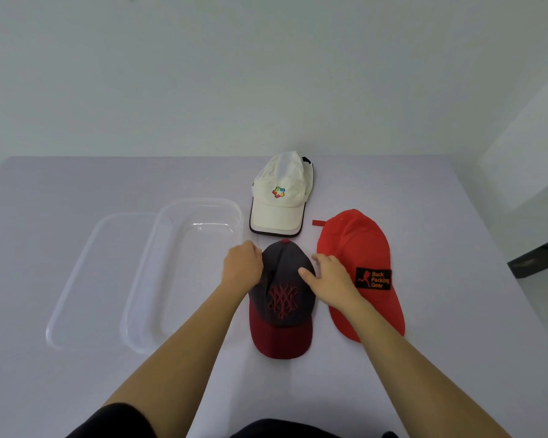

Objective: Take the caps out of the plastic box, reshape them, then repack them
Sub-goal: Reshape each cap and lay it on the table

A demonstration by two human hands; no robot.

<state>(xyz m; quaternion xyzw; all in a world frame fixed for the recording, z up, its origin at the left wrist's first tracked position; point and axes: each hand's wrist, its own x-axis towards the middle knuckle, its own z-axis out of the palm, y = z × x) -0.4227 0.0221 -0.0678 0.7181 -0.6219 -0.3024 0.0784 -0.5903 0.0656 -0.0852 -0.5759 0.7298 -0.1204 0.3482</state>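
Observation:
A dark grey cap with a maroon brim and red stitched emblem lies in front of me, brim toward me. My left hand grips its crown on the left side, fingers curled. My right hand holds the crown's right side, thumb pressed on top. A red cap with a black patch lies to the right, touching my right hand. A white cap with a coloured logo sits farther back. The clear plastic box stands to the left with nothing inside.
The box's clear lid lies flat just left of the box. All of it rests on a pale lavender table against a white wall. A dark object shows past the table's right edge.

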